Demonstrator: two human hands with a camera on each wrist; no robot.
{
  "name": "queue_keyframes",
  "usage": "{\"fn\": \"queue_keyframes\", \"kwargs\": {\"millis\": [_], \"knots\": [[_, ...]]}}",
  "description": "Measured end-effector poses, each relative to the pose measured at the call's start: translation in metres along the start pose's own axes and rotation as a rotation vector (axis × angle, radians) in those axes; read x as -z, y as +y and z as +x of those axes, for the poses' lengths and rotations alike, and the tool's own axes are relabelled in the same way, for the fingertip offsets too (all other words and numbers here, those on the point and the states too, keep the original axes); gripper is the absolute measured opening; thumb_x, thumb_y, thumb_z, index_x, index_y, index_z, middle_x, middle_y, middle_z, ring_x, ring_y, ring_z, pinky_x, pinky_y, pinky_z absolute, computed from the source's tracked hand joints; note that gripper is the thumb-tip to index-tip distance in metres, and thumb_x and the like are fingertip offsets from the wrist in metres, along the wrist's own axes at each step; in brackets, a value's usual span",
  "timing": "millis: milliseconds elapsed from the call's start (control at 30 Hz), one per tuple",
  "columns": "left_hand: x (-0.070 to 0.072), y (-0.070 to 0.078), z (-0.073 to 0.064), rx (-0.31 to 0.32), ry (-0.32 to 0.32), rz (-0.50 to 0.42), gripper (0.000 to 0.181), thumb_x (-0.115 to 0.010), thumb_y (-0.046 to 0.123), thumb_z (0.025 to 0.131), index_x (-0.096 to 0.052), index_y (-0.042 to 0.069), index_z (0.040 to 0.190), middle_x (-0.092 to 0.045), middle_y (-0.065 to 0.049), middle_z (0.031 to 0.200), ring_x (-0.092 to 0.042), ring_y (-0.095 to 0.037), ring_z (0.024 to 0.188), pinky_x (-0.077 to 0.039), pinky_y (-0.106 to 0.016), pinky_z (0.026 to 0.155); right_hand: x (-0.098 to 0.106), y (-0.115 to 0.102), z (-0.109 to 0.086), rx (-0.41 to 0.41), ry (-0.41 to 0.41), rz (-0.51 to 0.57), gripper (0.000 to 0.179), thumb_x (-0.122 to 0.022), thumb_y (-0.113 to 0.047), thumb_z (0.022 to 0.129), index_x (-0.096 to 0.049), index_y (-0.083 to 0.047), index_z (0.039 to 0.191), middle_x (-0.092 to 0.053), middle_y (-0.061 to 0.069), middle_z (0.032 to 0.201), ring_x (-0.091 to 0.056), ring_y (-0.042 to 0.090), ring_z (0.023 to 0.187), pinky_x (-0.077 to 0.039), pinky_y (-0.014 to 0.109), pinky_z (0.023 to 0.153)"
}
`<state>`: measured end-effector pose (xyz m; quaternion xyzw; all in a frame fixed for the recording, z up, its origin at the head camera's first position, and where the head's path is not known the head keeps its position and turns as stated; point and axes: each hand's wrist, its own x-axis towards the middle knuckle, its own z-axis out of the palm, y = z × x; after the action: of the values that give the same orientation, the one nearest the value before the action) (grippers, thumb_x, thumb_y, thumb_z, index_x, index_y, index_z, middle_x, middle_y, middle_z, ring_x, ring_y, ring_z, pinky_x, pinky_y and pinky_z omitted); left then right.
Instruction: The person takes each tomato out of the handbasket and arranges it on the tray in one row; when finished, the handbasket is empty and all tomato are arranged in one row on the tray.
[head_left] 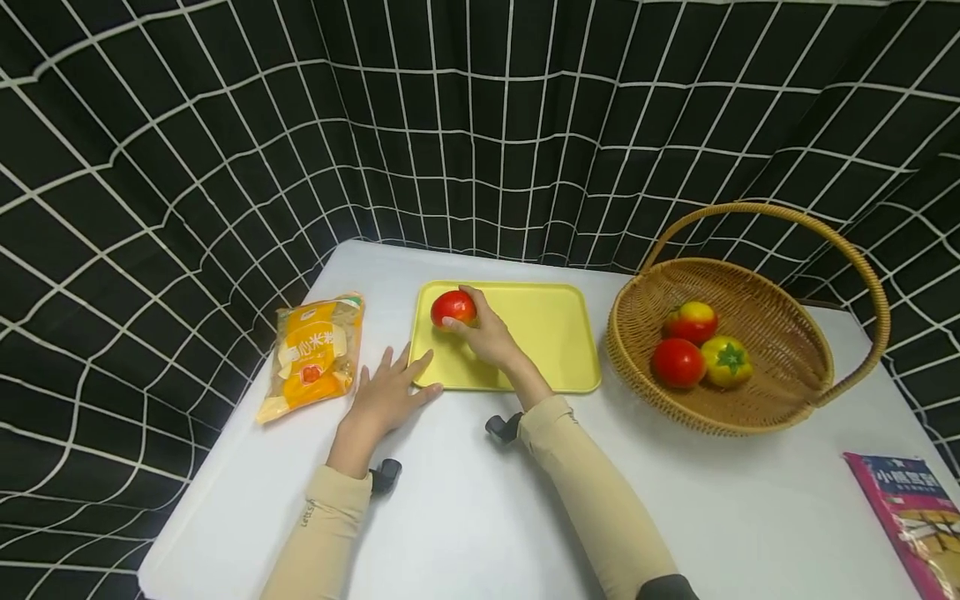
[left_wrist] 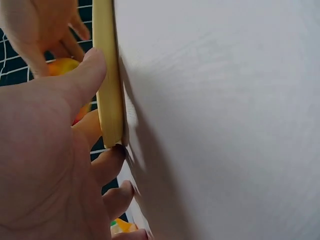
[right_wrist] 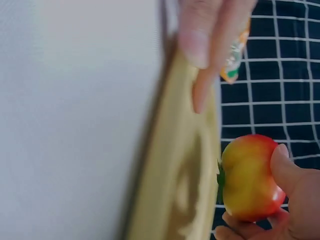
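Observation:
My right hand grips a red-and-yellow tomato over the left part of a yellow tray. In the right wrist view the tomato hangs with its green stem end toward the tray's surface, thumb on one side and fingers under the other. My left hand lies at the tray's near left corner with its fingers spread. Thumb and index finger are right at the tray rim in the left wrist view, while the other fingers reach past the corner to the white table.
An orange and clear snack bag lies left of the tray. To the right stands a wicker basket with a tall handle, holding a red tomato and two red-and-yellow ones. A pink and blue packet lies near the right edge. Black grid cloth hangs behind.

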<state>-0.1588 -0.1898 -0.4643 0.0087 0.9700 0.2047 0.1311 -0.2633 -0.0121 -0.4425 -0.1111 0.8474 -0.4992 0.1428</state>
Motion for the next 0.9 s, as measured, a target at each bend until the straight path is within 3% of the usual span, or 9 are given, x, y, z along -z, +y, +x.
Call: {"fn": "queue_keyframes", "kwargs": {"millis": [233, 400, 567, 733, 900], "knots": [[-0.003, 0.004, 0.000, 0.007, -0.013, -0.020, 0.071, -0.054, 0.056, 0.106, -0.035, 0.027, 0.167, -0.014, -0.012, 0.179, -0.003, -0.046, 0.165, -0.003, -0.078, 0.127, -0.013, 0.013, 0.001, -0.029, -0.037, -0.042, 0.071, -0.064, -0.040, 0.106, -0.029, -0.027, 0.165, -0.046, 0.017, 0.164, -0.040, 0.047, 0.149, -0.038, 0.066, 0.121], [-0.001, 0.007, -0.002, 0.012, -0.010, -0.022, 0.071, -0.056, 0.056, 0.106, -0.035, 0.027, 0.167, -0.015, -0.013, 0.178, -0.004, -0.046, 0.165, -0.003, -0.078, 0.127, -0.015, 0.012, -0.001, -0.018, -0.036, -0.080, 0.071, -0.063, -0.041, 0.105, -0.030, -0.023, 0.166, -0.042, 0.016, 0.167, -0.028, 0.053, 0.155, -0.023, 0.070, 0.128], [0.000, 0.008, 0.000, 0.008, -0.008, -0.023, 0.071, -0.055, 0.057, 0.106, -0.035, 0.027, 0.167, -0.015, -0.013, 0.178, -0.003, -0.046, 0.165, -0.002, -0.078, 0.127, -0.018, 0.011, 0.002, 0.031, -0.036, -0.131, 0.071, -0.061, -0.040, 0.107, -0.030, -0.017, 0.166, -0.040, 0.017, 0.169, -0.027, 0.044, 0.161, -0.002, 0.064, 0.134], [0.000, 0.009, 0.000, -0.004, -0.012, -0.022, 0.070, -0.054, 0.056, 0.106, -0.034, 0.028, 0.167, -0.014, -0.013, 0.179, -0.003, -0.047, 0.165, -0.002, -0.079, 0.126, -0.020, 0.010, 0.005, 0.059, -0.047, -0.181, 0.075, -0.063, -0.040, 0.106, -0.027, -0.017, 0.168, -0.037, 0.017, 0.171, -0.016, 0.043, 0.165, 0.001, 0.065, 0.134], [0.005, 0.005, -0.002, 0.007, -0.019, -0.016, 0.069, -0.053, 0.055, 0.107, -0.035, 0.026, 0.167, -0.013, -0.013, 0.179, -0.003, -0.048, 0.165, -0.002, -0.080, 0.125, -0.020, 0.008, 0.004, 0.065, -0.067, -0.154, 0.082, -0.066, -0.041, 0.104, -0.022, -0.019, 0.170, -0.028, 0.014, 0.176, -0.013, 0.039, 0.166, 0.002, 0.063, 0.134]]}}
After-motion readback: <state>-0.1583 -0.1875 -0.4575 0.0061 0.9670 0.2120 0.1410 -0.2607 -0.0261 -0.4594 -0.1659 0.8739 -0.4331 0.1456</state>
